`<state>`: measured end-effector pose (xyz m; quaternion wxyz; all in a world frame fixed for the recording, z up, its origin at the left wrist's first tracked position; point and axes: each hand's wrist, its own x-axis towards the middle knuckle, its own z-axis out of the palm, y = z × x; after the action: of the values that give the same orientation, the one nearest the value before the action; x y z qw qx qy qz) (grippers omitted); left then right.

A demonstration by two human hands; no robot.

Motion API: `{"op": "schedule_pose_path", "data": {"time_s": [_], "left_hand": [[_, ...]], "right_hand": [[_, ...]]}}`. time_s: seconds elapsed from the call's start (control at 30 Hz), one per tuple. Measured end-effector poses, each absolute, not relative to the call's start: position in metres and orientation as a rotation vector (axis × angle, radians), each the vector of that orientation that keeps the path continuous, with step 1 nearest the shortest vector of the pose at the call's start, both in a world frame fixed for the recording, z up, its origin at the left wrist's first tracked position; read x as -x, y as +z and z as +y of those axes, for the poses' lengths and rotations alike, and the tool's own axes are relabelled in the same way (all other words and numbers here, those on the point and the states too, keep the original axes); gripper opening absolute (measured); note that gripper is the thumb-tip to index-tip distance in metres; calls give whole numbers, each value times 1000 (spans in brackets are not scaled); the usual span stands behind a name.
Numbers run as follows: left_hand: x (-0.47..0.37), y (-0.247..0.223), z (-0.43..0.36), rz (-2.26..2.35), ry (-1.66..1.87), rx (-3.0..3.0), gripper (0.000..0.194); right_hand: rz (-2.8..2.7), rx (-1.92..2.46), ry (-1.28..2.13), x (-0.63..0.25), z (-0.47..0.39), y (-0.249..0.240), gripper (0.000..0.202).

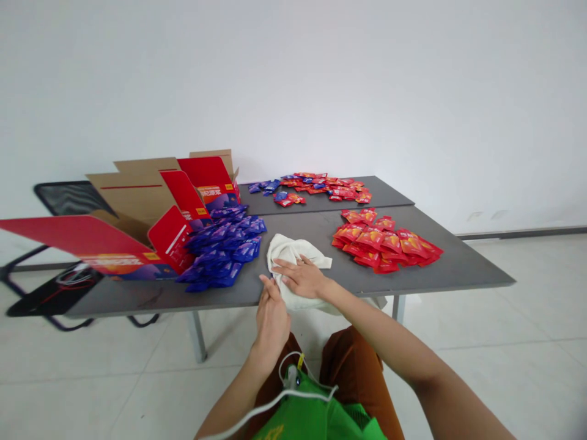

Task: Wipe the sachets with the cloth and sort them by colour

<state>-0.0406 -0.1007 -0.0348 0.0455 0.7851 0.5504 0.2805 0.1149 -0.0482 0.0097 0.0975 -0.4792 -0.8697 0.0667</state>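
A crumpled off-white cloth lies at the front middle of the grey table, its lower end hanging over the near edge. My right hand rests flat on it, palm down, with the fingers stretched out. At the cloth's left border is my left hand, over the table edge, its visible fingers pointing forward and a little apart. Whether the left fingertips touch the cloth is hard to make out. Left of the hands sits a heap of blue-purple sachets. On the right is a pile of red sachets.
Open red cardboard boxes stand along the left side of the table, flaps raised. Mixed red and blue sachets are scattered at the back. A black chair is at the left. A white cable crosses my lap.
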Motion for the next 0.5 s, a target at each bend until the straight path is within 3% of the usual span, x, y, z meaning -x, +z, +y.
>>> {"op": "schedule_pose_path", "data": {"time_s": [0.2,0.5], "left_hand": [[42,-35,-104,1687,834,-2385,94],[55,-32,-103,1524,850,-2441,92]], "right_hand": [[-2554,1547,206,-96,-3,9,48],[-2635,1358,153,-130,-88,12,59]]}}
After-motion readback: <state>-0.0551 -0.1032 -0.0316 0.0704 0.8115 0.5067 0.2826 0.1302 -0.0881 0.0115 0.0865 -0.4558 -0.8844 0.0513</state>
